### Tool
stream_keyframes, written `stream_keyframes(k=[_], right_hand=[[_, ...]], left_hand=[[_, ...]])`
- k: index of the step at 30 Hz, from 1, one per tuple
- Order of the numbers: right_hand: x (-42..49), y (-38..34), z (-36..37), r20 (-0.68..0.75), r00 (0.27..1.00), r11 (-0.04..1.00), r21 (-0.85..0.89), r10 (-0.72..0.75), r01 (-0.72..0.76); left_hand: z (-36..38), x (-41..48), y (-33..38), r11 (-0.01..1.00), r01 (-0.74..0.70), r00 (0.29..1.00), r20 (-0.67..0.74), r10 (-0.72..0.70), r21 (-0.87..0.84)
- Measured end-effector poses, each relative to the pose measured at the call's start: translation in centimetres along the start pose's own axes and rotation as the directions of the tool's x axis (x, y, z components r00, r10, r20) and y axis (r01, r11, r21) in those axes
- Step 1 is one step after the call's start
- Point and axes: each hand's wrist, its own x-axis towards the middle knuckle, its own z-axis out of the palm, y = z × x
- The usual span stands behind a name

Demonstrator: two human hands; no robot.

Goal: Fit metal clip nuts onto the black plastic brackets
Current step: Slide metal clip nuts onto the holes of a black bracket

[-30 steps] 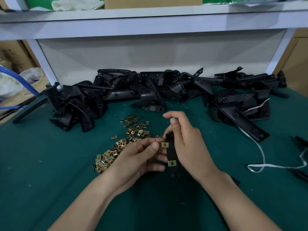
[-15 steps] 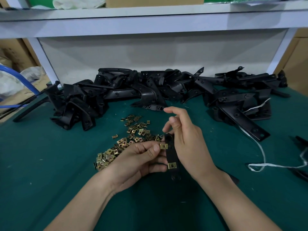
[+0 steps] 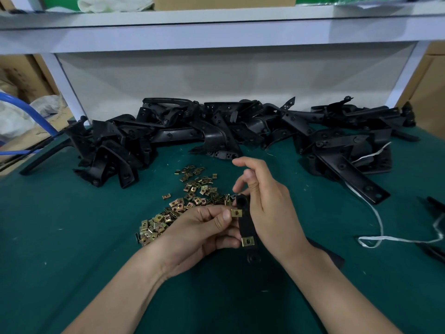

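Note:
A narrow black plastic bracket (image 3: pixel 244 225) stands on end in front of me. My right hand (image 3: pixel 269 203) holds it from the right, index finger lifted off. One brass clip nut (image 3: pixel 248 242) sits low on the bracket. My left hand (image 3: pixel 199 230) pinches a second clip nut (image 3: pixel 236 212) against the bracket's left edge, higher up. A heap of loose clip nuts (image 3: pixel 183 206) lies on the green mat to the left of my hands.
A long pile of black brackets (image 3: pixel 216 131) runs across the back of the green mat (image 3: pixel 72 249). A single long bracket (image 3: pixel 349 174) lies at the right, with white string (image 3: pixel 380 239) trailing beside it. A white shelf (image 3: pixel 216 32) hangs overhead.
The bracket and both hands have shifted slightly down and right. My right index finger has lifted away from the bracket's top.

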Motion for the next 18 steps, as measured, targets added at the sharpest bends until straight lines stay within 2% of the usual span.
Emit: stream_keyframes(k=[18], right_hand=[[-0.11, -0.36, 0.39, 0.030, 1.000, 0.999, -0.035, -0.002, 0.003]], left_hand=[[-0.21, 0.22, -0.32, 0.999, -0.013, 1.000, 0.006, 0.013, 0.039]])
